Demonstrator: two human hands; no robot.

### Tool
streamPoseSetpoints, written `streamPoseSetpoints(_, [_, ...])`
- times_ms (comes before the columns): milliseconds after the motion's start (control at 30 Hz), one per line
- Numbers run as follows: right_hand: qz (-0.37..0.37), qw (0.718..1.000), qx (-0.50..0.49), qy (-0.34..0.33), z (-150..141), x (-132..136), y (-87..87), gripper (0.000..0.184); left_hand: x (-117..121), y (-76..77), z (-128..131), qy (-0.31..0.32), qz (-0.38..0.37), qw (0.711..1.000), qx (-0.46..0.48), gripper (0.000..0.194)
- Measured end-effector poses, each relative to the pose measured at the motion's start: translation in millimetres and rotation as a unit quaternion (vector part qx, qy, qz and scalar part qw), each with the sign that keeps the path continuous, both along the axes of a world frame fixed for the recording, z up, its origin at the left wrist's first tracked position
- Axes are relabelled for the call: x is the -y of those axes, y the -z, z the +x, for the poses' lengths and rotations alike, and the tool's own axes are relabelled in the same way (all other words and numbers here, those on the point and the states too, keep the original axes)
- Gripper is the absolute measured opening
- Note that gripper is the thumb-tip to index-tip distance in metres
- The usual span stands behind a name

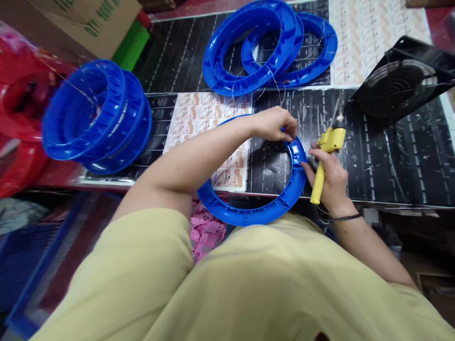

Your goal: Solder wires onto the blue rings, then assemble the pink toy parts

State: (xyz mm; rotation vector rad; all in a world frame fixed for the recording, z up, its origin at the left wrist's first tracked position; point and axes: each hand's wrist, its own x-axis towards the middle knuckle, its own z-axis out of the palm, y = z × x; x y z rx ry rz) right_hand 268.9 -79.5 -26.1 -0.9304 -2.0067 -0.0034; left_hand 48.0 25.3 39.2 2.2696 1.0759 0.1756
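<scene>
So my right hand is wrapped round a yellow soldering gun, fingertips near the blue ring, which overhangs the counter's near edge. Left hand's fingers are pinched together at its upper right rim.

the single view looks from the wearer's head, forward and steeply down over a pale yellow cloth shirt onto a black, white-lined bench covering. the shirt fills the bottom (it sits closest to the lens), the left hand and right hand come near mid-view, and a brown printed cardboard box lies farther off, upper left.
</scene>
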Motion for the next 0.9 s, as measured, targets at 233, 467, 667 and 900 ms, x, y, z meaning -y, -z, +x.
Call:
streamPoseSetpoints(233, [0.038,0.998,0.0,-0.048,37.0,22.0,-40.1,0.022,-1.8,6.2,-0.1,0.028,0.028,0.997,-0.063,0.017])
streamPoseSetpoints(467, [0.072,0.989,0.092,0.088,59.4,49.1,-65.9,0.055,-1.8,-0.2,8.2,0.029,0.037,0.993,-0.109,0.019])
streamPoseSetpoints(667, [0.029,0.998,0.043,0.023,44.3,48.9,-47.3,0.048,-2.1,-9.7,15.5,0.029,0.024,0.988,-0.152,0.023])
streamPoseSetpoints(900, [0.064,0.996,0.069,0.005,31.9,45.9,-49.0,0.022,0.2,-13.2,14.8,0.011,0.009,0.988,-0.154,0.03])
